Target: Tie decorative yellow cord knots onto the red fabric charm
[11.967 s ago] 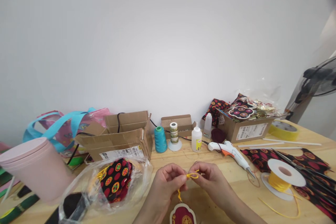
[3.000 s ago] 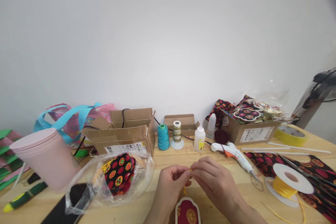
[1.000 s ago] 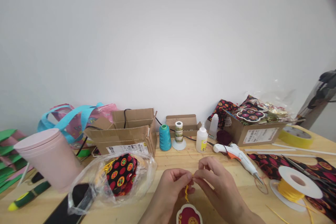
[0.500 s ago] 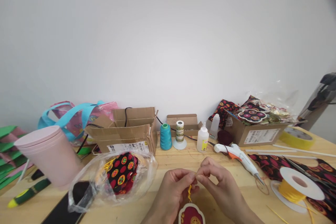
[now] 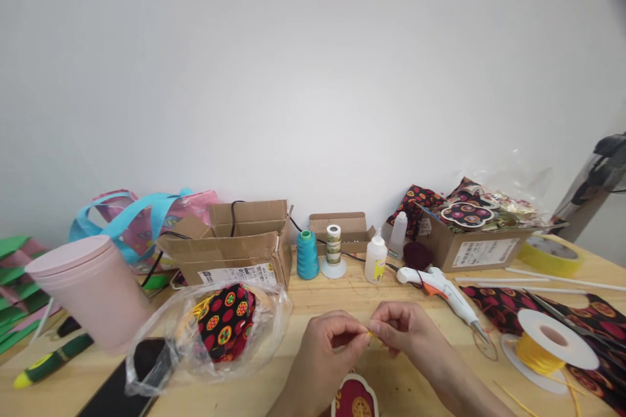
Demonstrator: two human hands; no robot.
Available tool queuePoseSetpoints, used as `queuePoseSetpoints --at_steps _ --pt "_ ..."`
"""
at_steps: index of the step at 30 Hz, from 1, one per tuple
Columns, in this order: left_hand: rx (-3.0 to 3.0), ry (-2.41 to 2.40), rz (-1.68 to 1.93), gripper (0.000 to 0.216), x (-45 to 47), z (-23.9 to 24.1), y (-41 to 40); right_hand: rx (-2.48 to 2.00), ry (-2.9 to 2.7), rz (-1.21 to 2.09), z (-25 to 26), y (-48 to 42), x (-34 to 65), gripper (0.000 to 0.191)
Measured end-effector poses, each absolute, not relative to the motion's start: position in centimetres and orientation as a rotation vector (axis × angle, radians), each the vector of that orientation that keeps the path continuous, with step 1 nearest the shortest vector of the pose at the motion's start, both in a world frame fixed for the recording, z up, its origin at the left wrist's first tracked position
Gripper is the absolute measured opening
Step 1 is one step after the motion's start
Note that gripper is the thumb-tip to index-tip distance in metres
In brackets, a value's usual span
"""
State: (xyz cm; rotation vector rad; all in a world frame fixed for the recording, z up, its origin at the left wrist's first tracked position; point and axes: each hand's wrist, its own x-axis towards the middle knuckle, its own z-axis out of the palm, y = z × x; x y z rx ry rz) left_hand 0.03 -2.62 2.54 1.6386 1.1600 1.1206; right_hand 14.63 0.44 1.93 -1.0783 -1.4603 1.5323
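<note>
Just beyond a red tag [image 5: 356, 399], the left hand [image 5: 328, 346] and right hand [image 5: 409, 331] are pinching yellow cord [image 5: 372, 334], grips nearly touching.

The scalloped dark-red pendant [image 5: 356, 399] is faced with patterned cloth and edged by a smooth, wood-like rim [image 5: 376, 402]. Glossy, crinkled plastic is shown by the clear bag [image 5: 270, 344], matt cardboard by the open brown box [image 5: 220, 251], grained wood by the pale tabletop [image 5: 440, 320].

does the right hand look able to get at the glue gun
Probably yes: the glue gun lies just beyond the right hand, with only tabletop showing between them, though that hand is pinching yellow cord.
</note>
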Motion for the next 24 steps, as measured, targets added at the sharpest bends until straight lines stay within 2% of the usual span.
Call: queuePoseSetpoints --at_steps 9,18,24 --pt "2.100 1.277 1.061 0.014 -0.4 2.5 -2.4 -1.034 -1.216 1.801 1.5 0.2 14.4 0.028" --pt "2.517 1.071 1.135 0.019 -1.0 2.1 -2.5 -0.916 -0.711 2.254 1.0 0.1 14.5 0.004" --pt "2.526 0.997 1.160 0.019 -0.8 2.3 -2.7 -0.595 -0.458 2.623 1.1 0.2 15.0 0.009"
